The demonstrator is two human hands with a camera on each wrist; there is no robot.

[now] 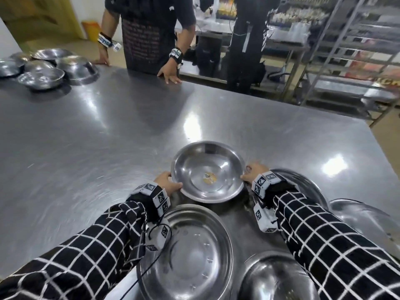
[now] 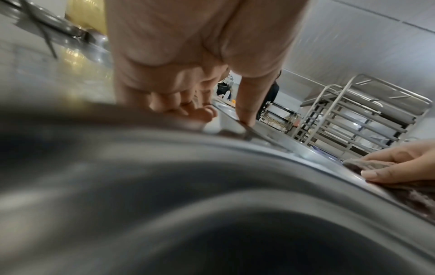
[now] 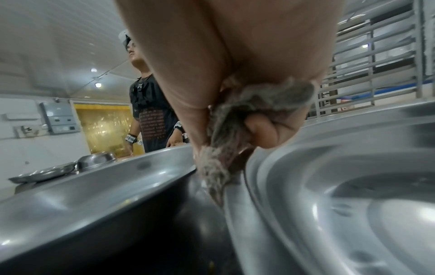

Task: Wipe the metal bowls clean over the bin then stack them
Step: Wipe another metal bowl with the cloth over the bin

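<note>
A metal bowl (image 1: 208, 172) with a yellow food smear (image 1: 210, 178) on its bottom sits in the near middle of the steel table (image 1: 108, 137). My left hand (image 1: 173, 182) grips its left rim, thumb (image 2: 247, 111) on top and fingers curled beneath. My right hand (image 1: 246, 173) is at the right rim. In the right wrist view its curled fingers hold a grey cloth (image 3: 247, 119) against the bowl (image 3: 94, 195). The left wrist view shows that hand (image 2: 400, 167) pressing the cloth (image 2: 367, 165) onto the rim.
Several more metal bowls lie close to me: one under my left wrist (image 1: 190, 245), one beneath my right wrist (image 1: 303, 187), two at the lower right (image 1: 275, 278). A cluster of bowls (image 1: 43, 68) stands far left. A person (image 1: 151, 29) leans on the table's far edge.
</note>
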